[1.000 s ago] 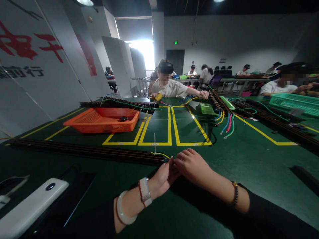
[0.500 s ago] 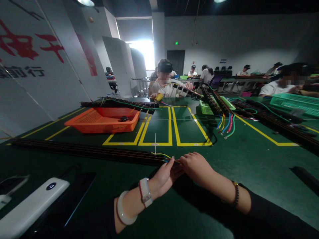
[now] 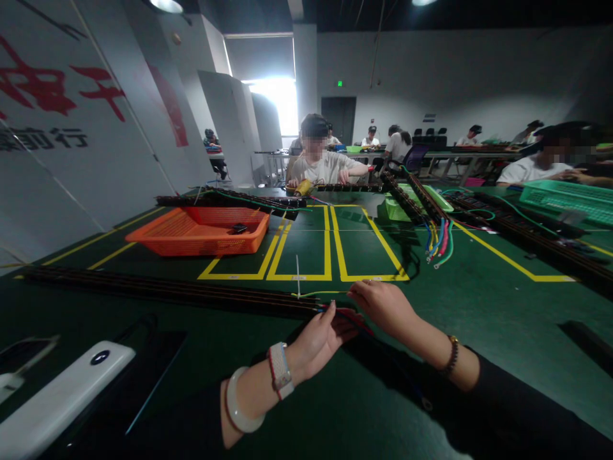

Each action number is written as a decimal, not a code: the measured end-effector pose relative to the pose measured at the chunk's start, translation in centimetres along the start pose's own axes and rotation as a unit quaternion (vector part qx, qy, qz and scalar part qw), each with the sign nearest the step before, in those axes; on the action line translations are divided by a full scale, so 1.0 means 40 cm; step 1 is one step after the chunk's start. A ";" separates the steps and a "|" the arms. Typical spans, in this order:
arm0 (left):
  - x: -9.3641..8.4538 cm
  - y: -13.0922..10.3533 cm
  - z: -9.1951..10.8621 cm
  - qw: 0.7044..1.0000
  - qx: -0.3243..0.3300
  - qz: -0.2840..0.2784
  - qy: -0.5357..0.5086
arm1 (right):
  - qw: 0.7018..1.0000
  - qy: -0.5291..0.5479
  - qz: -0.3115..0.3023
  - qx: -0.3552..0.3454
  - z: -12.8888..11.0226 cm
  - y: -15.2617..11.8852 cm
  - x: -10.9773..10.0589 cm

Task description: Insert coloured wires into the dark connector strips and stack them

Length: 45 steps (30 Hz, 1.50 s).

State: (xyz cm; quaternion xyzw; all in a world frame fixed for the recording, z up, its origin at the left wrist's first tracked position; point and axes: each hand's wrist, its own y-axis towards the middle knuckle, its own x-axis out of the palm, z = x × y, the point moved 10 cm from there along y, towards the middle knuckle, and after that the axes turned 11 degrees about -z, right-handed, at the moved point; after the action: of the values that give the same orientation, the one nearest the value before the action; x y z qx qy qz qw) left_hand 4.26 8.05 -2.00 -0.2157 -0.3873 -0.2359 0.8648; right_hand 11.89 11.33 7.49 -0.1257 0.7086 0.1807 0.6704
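Observation:
A long black terminal strip (image 3: 158, 291) lies across the green table in front of me. My left hand (image 3: 320, 338) grips its right end, where red and blue wires (image 3: 352, 315) stick out. My right hand (image 3: 383, 303) pinches a thin yellow wire (image 3: 318, 293) that runs from the strip's end, holding it taut to the right. A white cable tie (image 3: 297, 276) stands upright from the strip just left of my hands. I wear a watch and a pale bangle on the left wrist and a bead bracelet on the right.
An orange basket (image 3: 201, 231) sits at mid left by yellow floor-style markings (image 3: 330, 255). A white device (image 3: 57, 399) lies at my near left. Across the table a person (image 3: 318, 163) handles another strip with coloured wires (image 3: 438, 241). Green trays (image 3: 565, 198) stand at right.
My right hand has moved right and up, away from my left hand, drawing the yellow wire out. The person opposite has lowered their strip onto the table.

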 end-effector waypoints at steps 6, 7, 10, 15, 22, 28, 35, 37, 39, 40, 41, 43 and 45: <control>-0.012 0.008 -0.008 1.000 -0.014 -0.003 0.025 | 0.998 0.043 -0.043 0.034 0.069 0.033 0.069; -0.013 0.010 -0.008 1.000 -0.013 -0.007 0.022 | 0.997 0.044 -0.057 0.033 0.073 0.036 0.081; -0.015 0.012 -0.011 1.000 -0.014 -0.012 0.012 | 0.998 0.036 -0.056 0.013 0.059 0.034 0.075; -0.020 0.005 -0.008 1.000 0.001 0.015 -0.009 | 1.000 -0.010 -0.019 0.012 0.006 -0.002 -0.006; -0.002 0.004 -0.008 0.999 -0.007 -0.006 -0.031 | 0.986 -0.023 -0.163 0.001 -0.028 -0.028 0.064; 0.007 -0.007 -0.003 1.000 -0.019 0.004 -0.020 | 0.986 -0.024 -0.165 0.021 -0.005 -0.020 0.067; 0.000 -0.001 -0.003 0.999 -0.012 0.000 0.037 | 0.990 -0.065 -0.110 0.060 0.030 0.001 0.049; -0.010 0.003 -0.004 0.999 -0.006 0.004 0.048 | 0.990 -0.072 -0.103 0.064 0.038 0.007 0.055; -0.015 0.007 -0.005 0.999 -0.002 0.002 0.048 | 0.989 -0.070 -0.111 0.062 0.042 0.010 0.065; -0.015 0.008 -0.006 0.999 -0.002 -0.002 0.047 | 0.989 -0.067 -0.116 0.058 0.040 0.010 0.068; -0.014 0.009 -0.006 0.999 -0.002 -0.006 0.046 | 0.989 -0.066 -0.119 0.054 0.036 0.008 0.067; -0.012 0.010 -0.006 0.999 -0.003 -0.012 0.041 | 0.990 -0.068 -0.111 0.049 0.022 -0.001 0.049; -0.012 0.010 -0.006 0.999 -0.003 -0.012 0.033 | 0.992 -0.070 -0.092 0.045 -0.002 -0.016 0.017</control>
State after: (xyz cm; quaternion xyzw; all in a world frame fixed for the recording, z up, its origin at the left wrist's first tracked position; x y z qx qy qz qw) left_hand 4.33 8.36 -2.59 -0.2054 -0.3606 -0.2540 0.8736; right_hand 12.04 10.78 6.78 -0.1476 0.6528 0.0946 0.7369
